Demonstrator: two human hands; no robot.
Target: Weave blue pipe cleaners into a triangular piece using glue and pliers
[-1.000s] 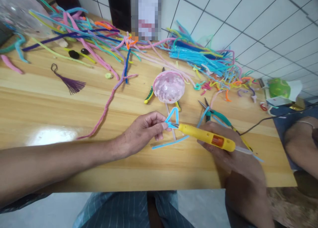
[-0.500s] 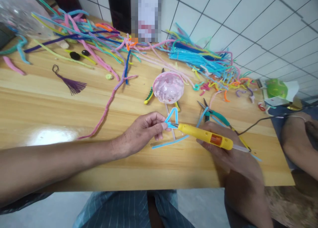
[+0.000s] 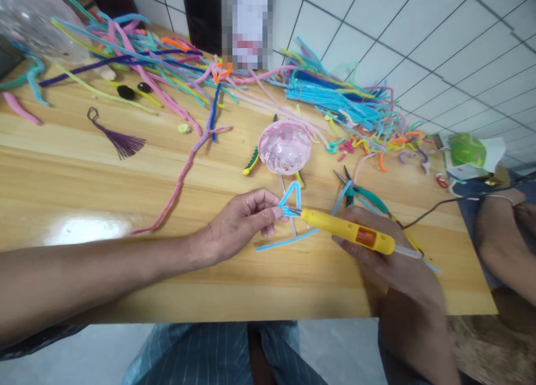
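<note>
Between the thumb and fingers of my left hand (image 3: 255,214) is a light-blue pipe cleaner (image 3: 297,192), bent into a pointed loop. My right hand (image 3: 377,251) is wrapped round a yellow hot glue gun (image 3: 347,230) with a glue stick at its back end. The nozzle meets the pipe cleaner close to my left fingertips; whether glue is coming out is too small to tell. Just beyond lies a pink translucent bowl (image 3: 285,148). Another blue pipe cleaner strip (image 3: 287,243) lies below the nozzle. Teal-handled pliers (image 3: 368,196) rest beyond my right hand.
Colourful pipe cleaners (image 3: 146,66) are heaped at the back left, with a blue bundle (image 3: 330,103) at the back right. A purple tassel (image 3: 119,141) lies on the left. A dark cord (image 3: 435,209) runs rightward, near another person's arm (image 3: 502,239). Green-yellow handles (image 3: 251,162) show beside the bowl.
</note>
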